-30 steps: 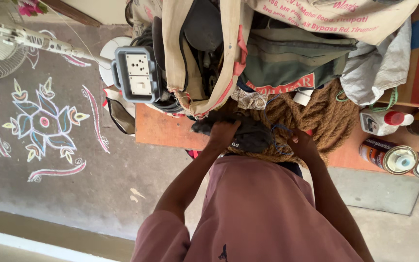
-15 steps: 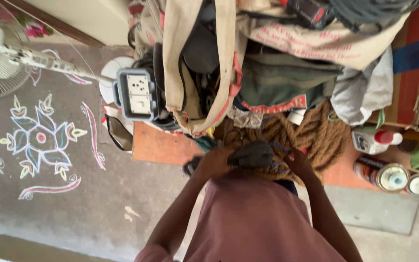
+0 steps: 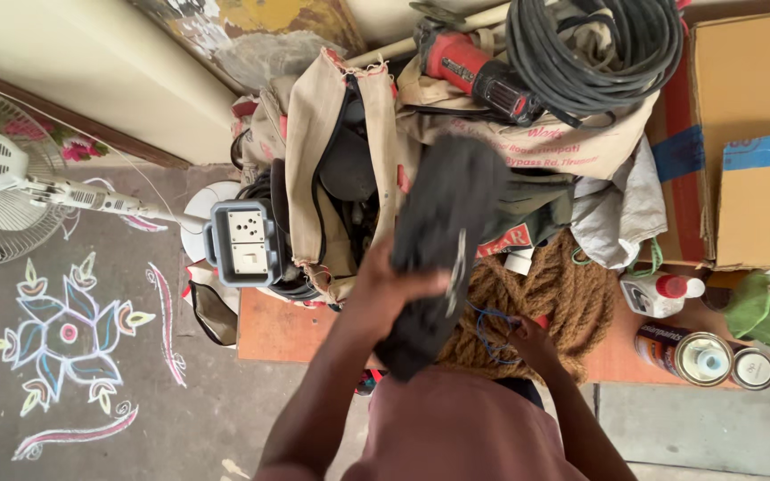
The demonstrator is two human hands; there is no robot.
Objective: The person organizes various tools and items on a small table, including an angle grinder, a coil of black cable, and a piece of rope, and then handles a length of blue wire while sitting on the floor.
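Item: dark cloth [image 3: 438, 240], long and limp, blurred; I noted it gripped in the left hand [image 3: 383, 283], raised above the front edge of the bench [image 3: 278, 330] and hanging before the tan bag [image 3: 336, 134]. Right hand [image 3: 528, 343]: closed on the blue string [image 3: 489, 322] against the brown rope coil [image 3: 563, 298] at the bench's front edge. Grey socket box [image 3: 244, 242] at the left end; paint tins [image 3: 701, 354] at the right end.

Grey concrete floor [image 3: 135, 419] with chalk flower pattern [image 3: 64, 334], cream wall [image 3: 91, 71], daylight.
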